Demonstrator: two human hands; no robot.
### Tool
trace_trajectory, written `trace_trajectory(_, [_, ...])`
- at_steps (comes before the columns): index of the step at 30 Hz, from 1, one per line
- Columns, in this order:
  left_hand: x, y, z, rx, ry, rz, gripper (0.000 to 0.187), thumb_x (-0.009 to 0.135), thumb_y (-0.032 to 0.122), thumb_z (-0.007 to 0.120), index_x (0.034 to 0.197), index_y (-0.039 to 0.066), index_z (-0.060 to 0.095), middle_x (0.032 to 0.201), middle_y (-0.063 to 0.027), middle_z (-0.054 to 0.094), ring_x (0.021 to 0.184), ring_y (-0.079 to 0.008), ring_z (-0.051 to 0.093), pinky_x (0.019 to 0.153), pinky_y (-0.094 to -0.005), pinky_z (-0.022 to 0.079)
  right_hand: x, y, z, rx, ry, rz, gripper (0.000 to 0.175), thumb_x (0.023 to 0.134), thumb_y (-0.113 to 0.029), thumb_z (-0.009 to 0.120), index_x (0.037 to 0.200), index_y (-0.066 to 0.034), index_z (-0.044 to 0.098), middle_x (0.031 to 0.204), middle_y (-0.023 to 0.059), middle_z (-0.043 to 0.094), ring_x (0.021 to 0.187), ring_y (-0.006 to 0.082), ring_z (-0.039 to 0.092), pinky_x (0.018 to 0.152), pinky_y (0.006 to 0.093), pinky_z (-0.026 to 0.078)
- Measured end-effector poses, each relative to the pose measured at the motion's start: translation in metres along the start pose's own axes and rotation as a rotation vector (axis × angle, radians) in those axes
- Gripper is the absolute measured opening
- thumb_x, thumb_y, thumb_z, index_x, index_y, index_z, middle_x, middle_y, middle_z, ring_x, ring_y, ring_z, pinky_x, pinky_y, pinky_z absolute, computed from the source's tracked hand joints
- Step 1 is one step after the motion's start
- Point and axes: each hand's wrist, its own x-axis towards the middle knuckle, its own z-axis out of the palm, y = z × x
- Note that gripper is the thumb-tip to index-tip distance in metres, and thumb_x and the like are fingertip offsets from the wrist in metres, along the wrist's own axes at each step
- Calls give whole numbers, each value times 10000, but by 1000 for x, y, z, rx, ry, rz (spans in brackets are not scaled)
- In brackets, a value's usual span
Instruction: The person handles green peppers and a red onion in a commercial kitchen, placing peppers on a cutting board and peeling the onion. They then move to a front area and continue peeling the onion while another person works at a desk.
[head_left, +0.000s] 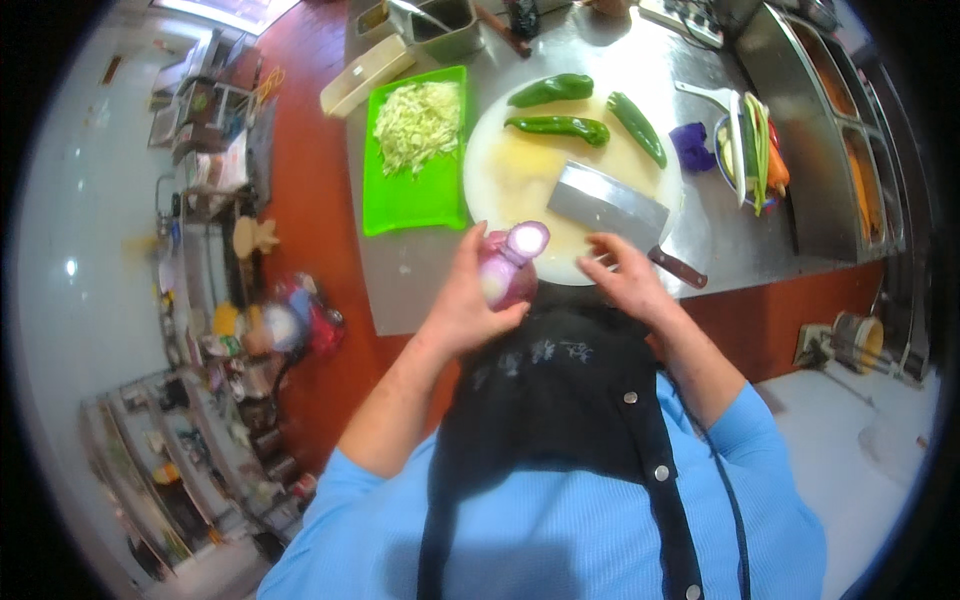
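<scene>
My left hand (466, 304) holds a red onion (511, 279) between the thumb and the fingers. A round cut end (529, 239), pale with a purple rim, shows at its top. The onion is over the near left edge of a round white cutting board (510, 187). My right hand (628, 279) holds nothing, its fingers spread and bent by the board's near edge. Just beyond it a cleaver (607, 201) lies flat on the board, its wooden handle (679, 268) reaching past the rim. Three green peppers (559, 130) lie on the far part of the board.
Left of the board, a bright green tray (412, 202) bears shredded cabbage (420, 124). At right are a purple cloth-like thing (691, 147) and a bowl of vegetables (757, 161) with a white-handled tool across it. Metal food containers (840, 135) stand on the steel table (405, 289).
</scene>
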Motion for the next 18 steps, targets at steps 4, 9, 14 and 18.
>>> trace_trajectory(4, [-20,12,9,7,81,-52,1217,764,241,946,1704,43,198,1512,-266,528,1400,-398,580,1210,-459,457,18,-56,36,581,-284,170,686,981,-323,825,1526,0,561,1267,124,728,1127,202,696,946,351,575])
trace_trajectory(9, [-72,2,7,-19,188,-162,1199,764,256,943,1700,42,225,1508,-286,529,1411,-447,559,1211,-495,460,34,-87,73,538,-542,104,620,948,-145,838,1496,-1,586,1190,111,725,1066,192,697,928,361,584])
trace_trajectory(14, [-135,-38,-3,-65,361,-171,1078,776,253,922,1641,-4,333,1476,-302,548,1373,-465,567,1187,-501,469,28,-111,138,221,-753,125,370,973,-128,814,1299,12,709,1095,103,746,983,196,702,887,341,586])
trace_trajectory(18, [-189,-87,-18,-129,500,-172,1070,778,272,926,1638,0,350,1507,-295,534,1397,-454,556,1206,-495,452,22,-129,208,184,-744,79,223,986,-94,801,1166,5,715,1021,84,734,900,176,682,830,322,574])
